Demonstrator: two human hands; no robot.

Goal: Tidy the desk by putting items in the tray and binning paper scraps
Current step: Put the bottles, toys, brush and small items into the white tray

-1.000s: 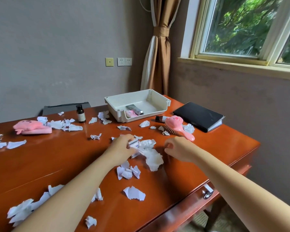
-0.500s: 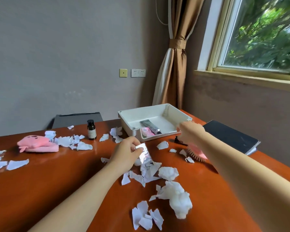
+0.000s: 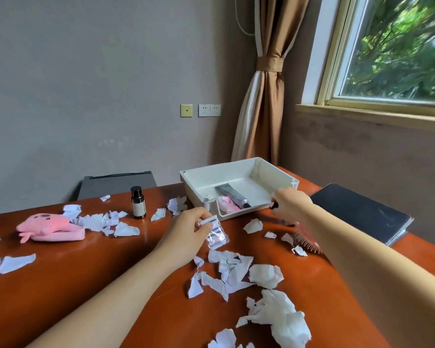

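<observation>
A white plastic tray point(image 3: 219, 178) stood just beyond both hands on the orange-brown wooden desk point(image 3: 86, 267). Inside it a dark grey tube point(image 3: 232, 196) was laid slantwise, and a pink item point(image 3: 224, 205) was tucked beside it against the front wall. What the pink item was could not be made out.

The left hand point(image 3: 186, 233) was closed in a pinch on a small clear plastic packet point(image 3: 217, 233), held just short of the tray's front wall. The right hand point(image 3: 290, 203) was curled round a small dark-ended object point(image 3: 274, 205) at the tray's front right corner, and most of that object was hidden in the fist.

A pink hairbrush point(image 3: 309, 244) was largely covered by the right forearm. Torn white paper scraps point(image 3: 236, 270) were strewn nearer than the left hand, and more were cut off at the lower edge.
</observation>
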